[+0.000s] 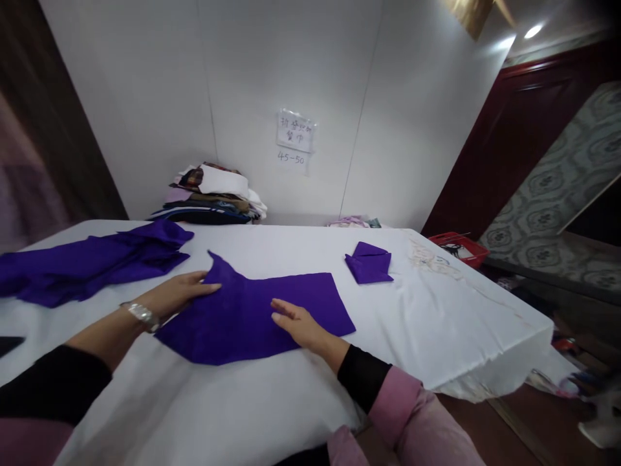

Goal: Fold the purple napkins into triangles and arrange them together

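Note:
A purple cloth napkin [252,314] lies folded into a long band in front of me, its left end raised off the table. My left hand [189,291] pinches that raised left end, thumb on the near face and fingers behind. Over the middle of the napkin is my right hand [298,323], fingers stretched out and slightly apart, holding nothing. To the right sits a smaller purple napkin [369,264] folded into a compact pointed shape. Several loose purple cloths [97,259] are heaped at the left.
A white cloth covers the table [436,323], hanging over its right edge. Along the back wall stand a stack of folded clothes [208,194] and a small cloth pile [352,221]. A red basket [460,249] is beyond the right corner. A handwritten paper [295,133] hangs on the wall.

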Action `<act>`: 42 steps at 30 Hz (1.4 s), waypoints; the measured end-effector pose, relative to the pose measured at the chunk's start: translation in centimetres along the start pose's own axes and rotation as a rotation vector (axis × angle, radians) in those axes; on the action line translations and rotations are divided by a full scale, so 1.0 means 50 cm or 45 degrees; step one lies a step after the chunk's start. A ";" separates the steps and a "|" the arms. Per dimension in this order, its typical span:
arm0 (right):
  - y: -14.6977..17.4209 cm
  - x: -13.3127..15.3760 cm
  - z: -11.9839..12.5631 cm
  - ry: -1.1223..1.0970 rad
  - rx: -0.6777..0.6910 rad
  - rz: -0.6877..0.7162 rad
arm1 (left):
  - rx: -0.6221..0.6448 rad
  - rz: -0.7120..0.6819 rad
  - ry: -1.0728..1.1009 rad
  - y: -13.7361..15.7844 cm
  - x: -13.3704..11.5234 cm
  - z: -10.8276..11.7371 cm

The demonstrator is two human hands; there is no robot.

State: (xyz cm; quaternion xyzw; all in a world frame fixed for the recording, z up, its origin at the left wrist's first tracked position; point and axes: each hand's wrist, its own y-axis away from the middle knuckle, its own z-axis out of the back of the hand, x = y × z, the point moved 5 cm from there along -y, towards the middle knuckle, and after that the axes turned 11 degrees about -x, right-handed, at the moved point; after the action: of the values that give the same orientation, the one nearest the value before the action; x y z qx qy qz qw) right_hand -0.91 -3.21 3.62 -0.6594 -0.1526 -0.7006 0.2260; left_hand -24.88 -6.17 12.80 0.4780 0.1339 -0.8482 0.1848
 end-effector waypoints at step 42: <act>0.009 -0.121 0.313 -0.359 -0.711 -0.599 | 0.392 -0.982 -0.653 0.173 0.095 -0.361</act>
State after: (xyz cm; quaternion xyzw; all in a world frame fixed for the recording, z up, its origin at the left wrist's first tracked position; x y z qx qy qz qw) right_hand 12.88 5.13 -1.11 -0.7323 -0.1327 -0.6503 -0.1522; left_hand -9.57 -7.53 -0.90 0.1910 0.1243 -0.9552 -0.1887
